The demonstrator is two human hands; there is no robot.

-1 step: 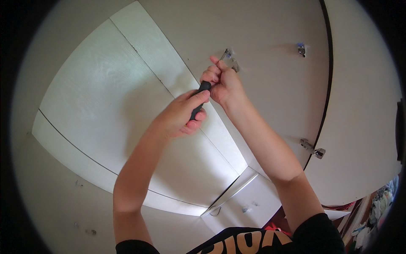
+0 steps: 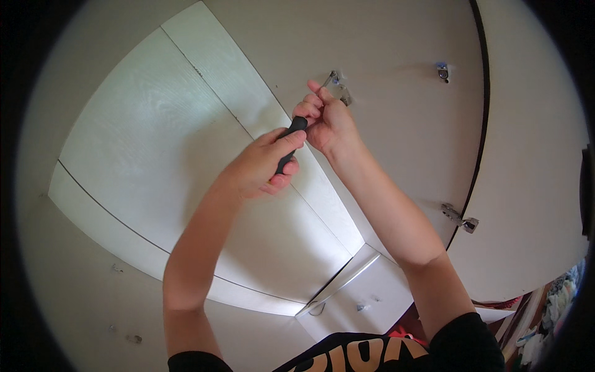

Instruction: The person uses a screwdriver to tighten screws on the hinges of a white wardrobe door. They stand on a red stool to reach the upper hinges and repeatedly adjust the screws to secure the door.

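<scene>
Screwdriver, black grip with slim metal shaft (image 2: pixel 299 124): held in both hands, slanting up and to the right; its shaft end meets a small silvery metal fitting (image 2: pixel 335 77) on a smooth off-white panel (image 2: pixel 396 93).

Left hand (image 2: pixel 263 161), bare: wrapped round the grip of the screwdriver, thumb laid along the near side, fingers bent in beneath, pressed against it.

Right hand (image 2: pixel 328 121), bare: just beyond the grip of the screwdriver, index finger raised beside the shaft, remaining fingers curled together; they seem to surround the shaft, but the hand covers that stretch, so whether they pinch it cannot be told.

Second silvery metal fitting (image 2: pixel 345 96): just right of the screwdriver's shaft end, partly behind the right hand.

Small metal fitting with a bluish part (image 2: pixel 442 72): well to the right of the screwdriver, on the off-white panel.

Silvery jointed metal hinge (image 2: pixel 460 218): below and right of the screwdriver, lying across a dark narrow edge strip (image 2: pixel 480 136).

White wood-grained board with thin dark seams (image 2: pixel 136 124): left of the screwdriver, bearing soft shadows.

Heap of pale and blue cloth (image 2: pixel 561 304): far below and right of the screwdriver.
</scene>
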